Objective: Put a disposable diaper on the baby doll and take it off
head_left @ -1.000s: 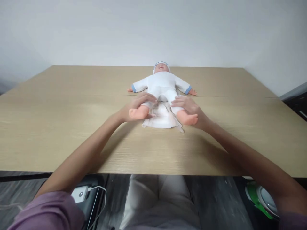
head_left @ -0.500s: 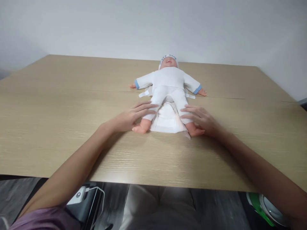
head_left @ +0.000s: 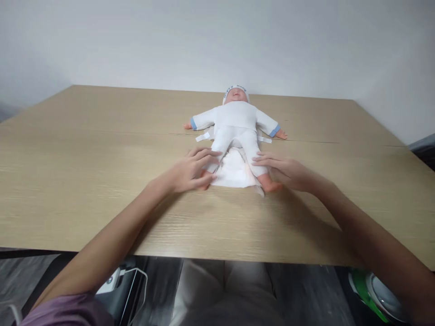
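A baby doll (head_left: pixel 236 120) in a white suit and cap lies on its back on the wooden table (head_left: pixel 102 149), head away from me. A white diaper (head_left: pixel 234 174) is spread under its hips and legs, with its tabs sticking out at both sides of the waist. My left hand (head_left: pixel 188 172) lies over the doll's lower leg and foot on the left, fingers stretched across it, and hides the foot. My right hand (head_left: pixel 288 172) rests flat beside the other leg, fingertips touching it. That bare foot shows just before my thumb.
The table runs wide to both sides and back to a plain white wall. Below its near edge are my light trousers (head_left: pixel 220 290), a white device with a cable (head_left: pixel 110 278) at the left and a green and white object (head_left: pixel 374 285) at the right.
The doll's legs, lifted in my hands a second ago, now lie down on the diaper. My fingers have flattened out, and my left hand has slid over the foot.
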`<state>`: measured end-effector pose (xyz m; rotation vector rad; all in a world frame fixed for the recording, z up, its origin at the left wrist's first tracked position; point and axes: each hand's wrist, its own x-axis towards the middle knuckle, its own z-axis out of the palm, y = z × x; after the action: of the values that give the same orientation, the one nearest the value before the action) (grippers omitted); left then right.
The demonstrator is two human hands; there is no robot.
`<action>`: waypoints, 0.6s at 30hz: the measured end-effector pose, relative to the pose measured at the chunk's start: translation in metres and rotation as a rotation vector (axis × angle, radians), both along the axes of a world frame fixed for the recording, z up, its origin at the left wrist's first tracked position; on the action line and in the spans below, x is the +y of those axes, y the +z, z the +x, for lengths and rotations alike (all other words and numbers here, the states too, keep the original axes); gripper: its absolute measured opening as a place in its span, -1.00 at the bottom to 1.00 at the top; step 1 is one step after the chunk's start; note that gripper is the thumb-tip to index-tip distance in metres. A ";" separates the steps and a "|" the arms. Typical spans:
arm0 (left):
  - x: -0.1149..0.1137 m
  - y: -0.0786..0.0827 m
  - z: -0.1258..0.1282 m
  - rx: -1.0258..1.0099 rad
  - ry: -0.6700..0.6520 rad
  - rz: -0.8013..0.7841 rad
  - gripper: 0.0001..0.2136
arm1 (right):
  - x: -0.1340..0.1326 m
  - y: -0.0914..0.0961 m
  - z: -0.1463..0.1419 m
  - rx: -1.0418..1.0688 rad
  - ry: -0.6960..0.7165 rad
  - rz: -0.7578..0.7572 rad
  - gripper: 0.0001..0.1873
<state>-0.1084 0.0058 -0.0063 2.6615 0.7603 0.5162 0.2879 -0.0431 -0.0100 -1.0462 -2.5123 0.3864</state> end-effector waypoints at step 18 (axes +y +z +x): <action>0.010 0.011 0.029 -0.172 0.181 0.078 -0.74 | 0.012 -0.002 -0.048 0.032 -0.267 0.266 -0.70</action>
<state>-0.0798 0.0158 0.0046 2.5888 0.9505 0.8253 0.2399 -0.0307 -0.0125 -1.2315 -2.2756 -0.0078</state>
